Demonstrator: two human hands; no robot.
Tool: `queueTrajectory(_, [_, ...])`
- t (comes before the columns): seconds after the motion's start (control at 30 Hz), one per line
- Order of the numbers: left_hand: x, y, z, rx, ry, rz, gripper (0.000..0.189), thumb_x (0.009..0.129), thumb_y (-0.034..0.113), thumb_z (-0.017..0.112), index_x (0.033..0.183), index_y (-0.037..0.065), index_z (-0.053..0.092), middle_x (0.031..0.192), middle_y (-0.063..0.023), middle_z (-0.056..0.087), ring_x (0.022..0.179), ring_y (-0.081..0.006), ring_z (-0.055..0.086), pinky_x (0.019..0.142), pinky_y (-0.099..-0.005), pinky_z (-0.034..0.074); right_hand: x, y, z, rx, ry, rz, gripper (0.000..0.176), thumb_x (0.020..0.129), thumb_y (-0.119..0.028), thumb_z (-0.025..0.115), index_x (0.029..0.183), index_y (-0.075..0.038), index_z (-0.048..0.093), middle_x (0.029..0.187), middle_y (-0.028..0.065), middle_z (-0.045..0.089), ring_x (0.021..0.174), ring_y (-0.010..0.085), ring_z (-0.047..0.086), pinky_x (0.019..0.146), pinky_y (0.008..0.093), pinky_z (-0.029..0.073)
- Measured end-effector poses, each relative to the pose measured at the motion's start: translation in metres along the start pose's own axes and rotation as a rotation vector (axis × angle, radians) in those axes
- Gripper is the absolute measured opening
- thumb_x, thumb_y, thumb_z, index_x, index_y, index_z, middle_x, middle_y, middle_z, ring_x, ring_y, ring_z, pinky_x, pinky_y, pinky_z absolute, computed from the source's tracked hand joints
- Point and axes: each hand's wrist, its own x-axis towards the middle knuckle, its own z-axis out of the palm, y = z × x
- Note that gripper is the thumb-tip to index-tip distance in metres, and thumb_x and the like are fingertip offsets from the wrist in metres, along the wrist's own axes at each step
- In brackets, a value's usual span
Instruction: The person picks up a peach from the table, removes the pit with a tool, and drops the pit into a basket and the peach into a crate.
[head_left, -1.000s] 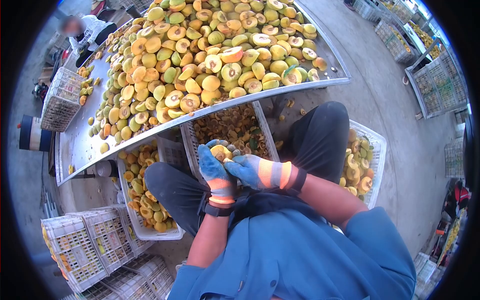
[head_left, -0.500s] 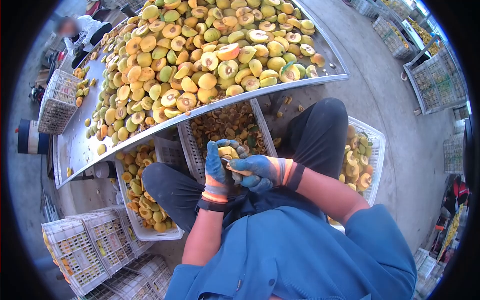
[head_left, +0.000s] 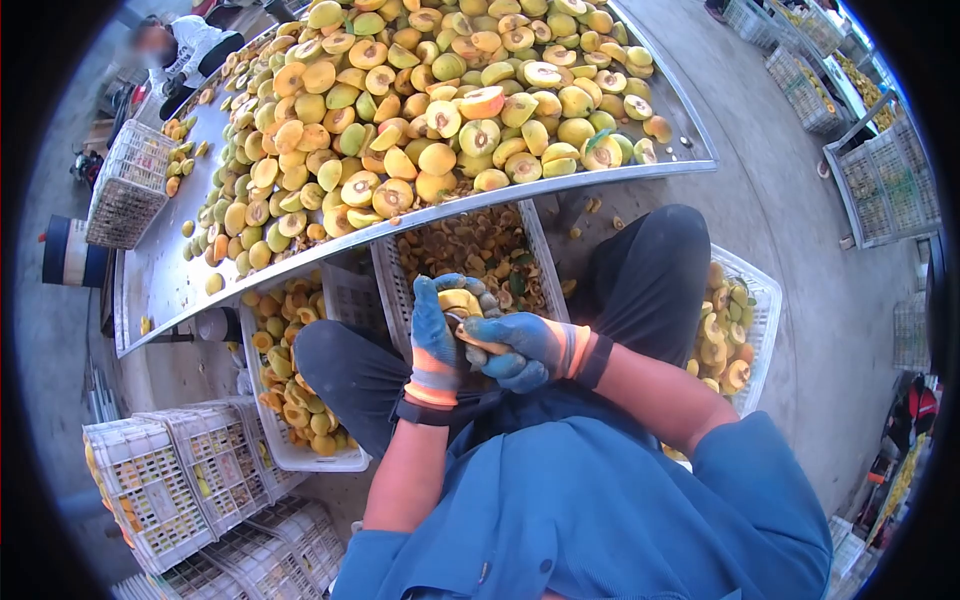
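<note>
My left hand (head_left: 436,335), in a blue-coated orange and grey glove, is closed around a yellow peach half (head_left: 458,301) above my lap. Gloved the same way, my right hand (head_left: 525,348) grips a small tan-handled pitting tool (head_left: 487,344). Its working end meets the fruit; my fingers partly hide it. Both hands touch or nearly touch each other. Just beyond them, a white crate (head_left: 392,295) between my knees holds brownish peach scraps and pits.
A metal table (head_left: 680,150) heaped with halved peaches (head_left: 400,130) stands ahead, its edge above the crates. Peach-filled crates flank my left (head_left: 290,462) and right (head_left: 765,300) legs. Stacked crates (head_left: 165,490) stand lower left. Another person (head_left: 195,50) sits at the far left.
The surroundings have shifted slightly right and, toward the top, downward in view. Both hands stay together on the peach half, with only slight finger movement.
</note>
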Motion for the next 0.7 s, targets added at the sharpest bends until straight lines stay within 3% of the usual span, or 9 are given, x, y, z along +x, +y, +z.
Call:
queueTrajectory(0.07, [-0.002,0.007,0.002,-0.084,0.097,-0.044,0.049,0.105,0.056,0.059,0.113,0.008,0.064,0.102,-0.0124,0.071,0.091,-0.0282,0.072,0.077,-0.0416,0.062,0.001,0.002,0.008,-0.1,0.129,-0.027,0.041,0.11,-0.047,0.053,0.094,-0.01,0.057,0.058,-0.0033,0.042,0.038,0.0074,0.031,0.035,0.0229,0.027])
queueTrajectory(0.17, [-0.005,0.032,-0.009,-0.212,0.191,0.084,0.041,0.108,0.049,0.058,0.111,0.008,0.062,0.101,-0.0125,0.069,0.091,-0.0289,0.07,0.081,-0.0405,0.063,-0.008,0.004,0.006,-0.088,0.008,-0.068,0.039,0.113,-0.041,0.048,0.104,-0.006,0.062,0.06,-0.001,0.048,0.044,0.0085,0.045,0.039,0.0243,0.036])
queueTrajectory(0.27, [-0.027,0.077,-0.016,0.282,0.407,0.66,0.028,0.107,0.033,0.061,0.109,0.006,0.062,0.099,-0.0121,0.069,0.093,-0.0245,0.071,0.084,-0.0394,0.063,0.021,0.034,-0.002,-0.96,0.418,-0.877,0.036,0.113,-0.034,0.049,0.112,-0.003,0.065,0.069,0.0048,0.056,0.057,0.0159,0.058,0.051,0.0309,0.045])
queueTrajectory(0.33, [-0.047,0.109,-0.047,1.47,0.552,1.23,0.02,0.096,0.007,0.074,0.111,0.003,0.061,0.103,-0.0109,0.069,0.094,-0.0204,0.07,0.085,-0.0326,0.06,0.015,0.031,-0.024,-1.465,0.564,-0.714,0.031,0.111,-0.026,0.053,0.117,0.0,0.068,0.081,0.0164,0.065,0.073,0.0324,0.067,0.067,0.0428,0.051])
queueTrajectory(0.4, [-0.06,0.139,-0.081,1.862,0.757,1.369,0.028,0.094,0.01,0.079,0.116,0.001,0.064,0.11,-0.0117,0.071,0.097,-0.0225,0.069,0.089,-0.0352,0.057,0.039,0.038,-0.069,-1.793,0.65,-0.518,0.029,0.11,-0.024,0.055,0.115,0.0,0.069,0.084,0.0223,0.067,0.075,0.0404,0.067,0.069,0.048,0.052])
queueTrajectory(0.43, [-0.054,0.156,-0.131,1.457,0.81,1.206,0.029,0.094,0.013,0.079,0.117,0.001,0.066,0.112,-0.0129,0.072,0.101,-0.0253,0.069,0.09,-0.0367,0.056,0.037,0.031,-0.055,-1.546,0.715,-0.45,0.031,0.109,-0.028,0.056,0.113,0.001,0.068,0.087,0.0257,0.069,0.08,0.0439,0.069,0.071,0.0511,0.051])
queueTrajectory(0.5, [-0.048,0.174,-0.217,1.382,0.939,1.063,0.031,0.096,0.018,0.078,0.119,0.0,0.068,0.113,-0.0137,0.072,0.104,-0.0274,0.068,0.092,-0.0377,0.056,0.03,0.034,-0.034,-1.449,0.76,-0.389,0.046,0.11,-0.039,0.049,0.115,0.002,0.069,0.098,0.0285,0.071,0.091,0.0484,0.068,0.082,0.0525,0.051])
queueTrajectory(0.57, [-0.024,0.186,-0.236,1.969,1.153,1.146,0.03,0.098,0.02,0.076,0.12,0.0,0.07,0.111,-0.0129,0.073,0.104,-0.0264,0.067,0.091,-0.0366,0.056,0.026,0.023,-0.024,-1.425,0.792,-0.397,0.054,0.11,-0.046,0.046,0.114,0.002,0.07,0.103,0.0299,0.072,0.096,0.0506,0.067,0.087,0.0537,0.051])
queueTrajectory(0.7, [0.015,0.163,-0.165,1.559,0.532,1.168,0.036,0.097,0.019,0.078,0.126,0.0,0.07,0.113,-0.0088,0.072,0.101,-0.0171,0.066,0.092,-0.0315,0.054,0.028,0.023,-0.033,-1.454,0.816,-0.362,0.044,0.109,-0.041,0.053,0.108,0.001,0.067,0.095,0.0292,0.072,0.088,0.0495,0.068,0.08,0.0561,0.052])
